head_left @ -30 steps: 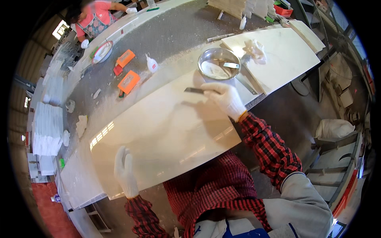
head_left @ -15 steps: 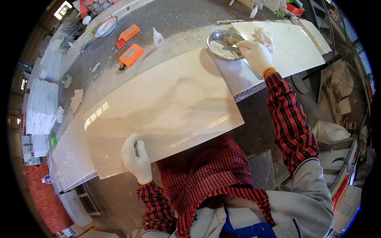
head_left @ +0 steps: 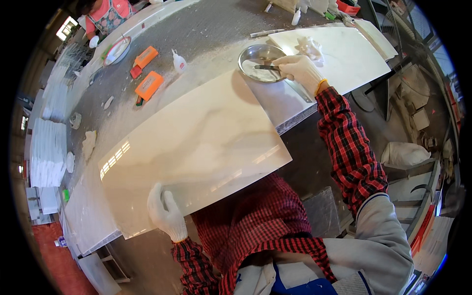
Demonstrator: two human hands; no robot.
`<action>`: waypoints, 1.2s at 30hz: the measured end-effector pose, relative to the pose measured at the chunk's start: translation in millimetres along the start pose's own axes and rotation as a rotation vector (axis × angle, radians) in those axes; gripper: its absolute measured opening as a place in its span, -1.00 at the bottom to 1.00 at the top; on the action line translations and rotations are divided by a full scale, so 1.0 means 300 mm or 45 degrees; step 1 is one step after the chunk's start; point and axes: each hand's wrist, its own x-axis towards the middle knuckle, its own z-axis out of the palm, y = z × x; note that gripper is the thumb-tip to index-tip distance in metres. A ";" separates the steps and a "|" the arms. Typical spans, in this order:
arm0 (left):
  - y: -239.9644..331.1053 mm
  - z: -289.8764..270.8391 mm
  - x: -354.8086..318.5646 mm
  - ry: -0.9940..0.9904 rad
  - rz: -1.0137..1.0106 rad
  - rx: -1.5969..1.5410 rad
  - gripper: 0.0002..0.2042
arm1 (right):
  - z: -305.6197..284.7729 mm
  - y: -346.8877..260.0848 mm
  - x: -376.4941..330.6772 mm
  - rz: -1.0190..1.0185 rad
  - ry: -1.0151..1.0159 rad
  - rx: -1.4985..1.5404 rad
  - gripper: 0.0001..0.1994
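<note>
A large glossy cream tile [head_left: 196, 147] lies slanted over the grey workbench's [head_left: 216, 29] near edge. My left hand [head_left: 166, 214], in a white glove, grips the tile's near corner at the lower left. My right hand [head_left: 299, 71], also gloved, reaches to the far right and holds a dark flat tool [head_left: 265, 67], its tip inside a round metal bowl [head_left: 258, 63] holding pale paste. The bowl sits just past the tile's far corner.
Another white tile [head_left: 339, 54] with a crumpled rag [head_left: 309, 46] lies right of the bowl. Orange blocks [head_left: 149, 84], a small white bottle [head_left: 179, 62] and a plate [head_left: 117, 50] sit far left. Another person [head_left: 105, 14] stands beyond. White tiles are stacked at left [head_left: 46, 152].
My right hand left the tile's surface and moved right to the metal bowl with the tool. My left hand shifted along the tile's near edge as the view moved closer.
</note>
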 end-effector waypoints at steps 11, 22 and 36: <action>-0.011 0.006 -0.010 0.114 0.061 0.099 -0.67 | 0.043 -0.001 0.030 -0.409 0.155 -0.759 -0.73; -0.011 0.010 -0.017 0.179 -0.092 0.136 -0.63 | -0.005 -0.041 -0.044 -0.009 0.022 0.005 -0.69; 0.079 -0.034 0.004 -0.082 0.069 0.293 -0.60 | 0.172 -0.056 -0.374 0.122 -0.028 0.188 -0.67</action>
